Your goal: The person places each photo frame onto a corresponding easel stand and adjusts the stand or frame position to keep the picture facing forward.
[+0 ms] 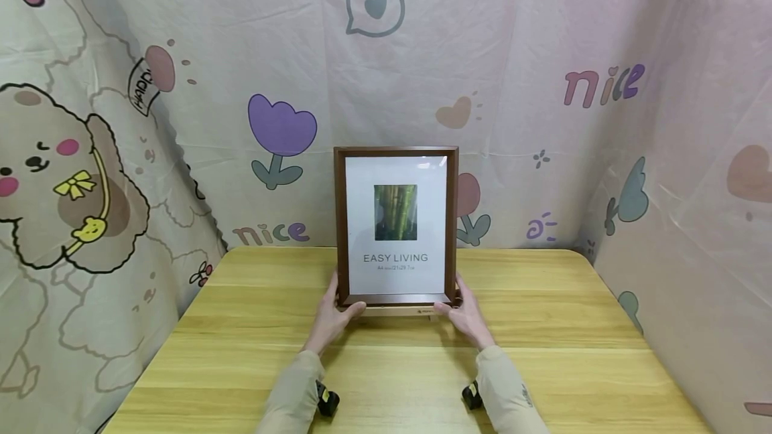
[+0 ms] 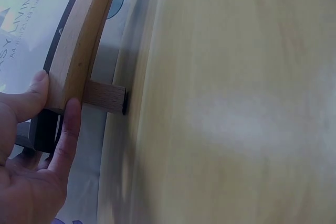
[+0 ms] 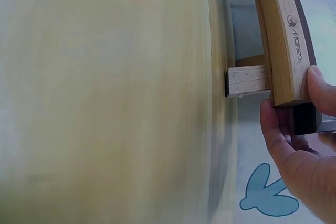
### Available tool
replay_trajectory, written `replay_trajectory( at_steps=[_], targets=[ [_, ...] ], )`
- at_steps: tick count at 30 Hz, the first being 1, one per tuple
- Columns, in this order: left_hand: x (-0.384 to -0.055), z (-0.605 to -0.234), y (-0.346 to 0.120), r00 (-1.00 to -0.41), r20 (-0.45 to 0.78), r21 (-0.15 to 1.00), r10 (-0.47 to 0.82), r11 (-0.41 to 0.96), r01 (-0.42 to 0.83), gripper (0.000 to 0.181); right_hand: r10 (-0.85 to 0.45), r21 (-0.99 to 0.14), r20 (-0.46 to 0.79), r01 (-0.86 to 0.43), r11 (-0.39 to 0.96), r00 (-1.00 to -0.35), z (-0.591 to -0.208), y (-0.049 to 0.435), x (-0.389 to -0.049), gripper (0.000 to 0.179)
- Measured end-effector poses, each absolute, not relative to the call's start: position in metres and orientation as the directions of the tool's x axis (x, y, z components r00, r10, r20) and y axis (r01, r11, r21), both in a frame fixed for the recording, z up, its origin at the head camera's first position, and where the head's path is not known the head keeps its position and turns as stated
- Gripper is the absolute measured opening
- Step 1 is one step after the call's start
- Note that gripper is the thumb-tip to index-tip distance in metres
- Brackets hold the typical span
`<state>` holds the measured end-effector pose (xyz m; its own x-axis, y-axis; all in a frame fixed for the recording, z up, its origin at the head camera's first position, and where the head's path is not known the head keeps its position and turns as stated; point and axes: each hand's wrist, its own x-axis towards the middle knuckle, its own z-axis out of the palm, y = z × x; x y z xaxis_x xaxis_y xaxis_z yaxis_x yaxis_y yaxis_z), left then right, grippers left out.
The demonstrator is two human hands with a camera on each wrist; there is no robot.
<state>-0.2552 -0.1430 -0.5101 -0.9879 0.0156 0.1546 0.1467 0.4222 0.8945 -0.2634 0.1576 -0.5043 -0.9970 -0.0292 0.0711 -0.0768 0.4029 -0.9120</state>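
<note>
A brown picture frame (image 1: pixel 396 223) with a bamboo picture and the words "EASY LIVING" stands nearly upright at the table's far side. Its bottom edge sits on the ledge (image 1: pixel 392 311) of a light wooden stand, whose short legs (image 2: pixel 105 96) show in the wrist views. At the lower left corner, my left hand (image 1: pixel 328 319) grips frame and ledge together, thumb in front, one finger under the ledge (image 2: pixel 79 40). My right hand (image 1: pixel 469 320) holds the lower right corner the same way, its thumb by the ledge's printed logo (image 3: pixel 294 38). Fingers behind the frame are partly hidden.
The wooden table (image 1: pixel 386 374) stretches toward me, its far edge just behind the stand. A patterned cloth (image 1: pixel 386 72) hangs behind and along both sides. Small black devices (image 1: pixel 328 399) sit at both wrists.
</note>
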Motion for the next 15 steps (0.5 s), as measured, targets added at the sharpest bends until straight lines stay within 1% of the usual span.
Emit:
replay_trajectory(
  at_steps=[8, 15],
  targets=[
    [-0.2571, -0.5093, -0.1385, -0.986, 0.167, 0.898, 0.019, 0.409, 0.16, 0.104, -0.015, -0.921, 0.094, -0.092, 0.379, -0.995, -0.5036, 0.1609, -0.2636, 0.096],
    [-0.2595, -0.5094, -0.1344, -0.988, 0.151, 0.897, 0.024, 0.416, 0.147, 0.103, -0.002, -0.92, 0.094, -0.088, 0.382, -0.996, -0.505, 0.1646, -0.2636, 0.095]
  ],
)
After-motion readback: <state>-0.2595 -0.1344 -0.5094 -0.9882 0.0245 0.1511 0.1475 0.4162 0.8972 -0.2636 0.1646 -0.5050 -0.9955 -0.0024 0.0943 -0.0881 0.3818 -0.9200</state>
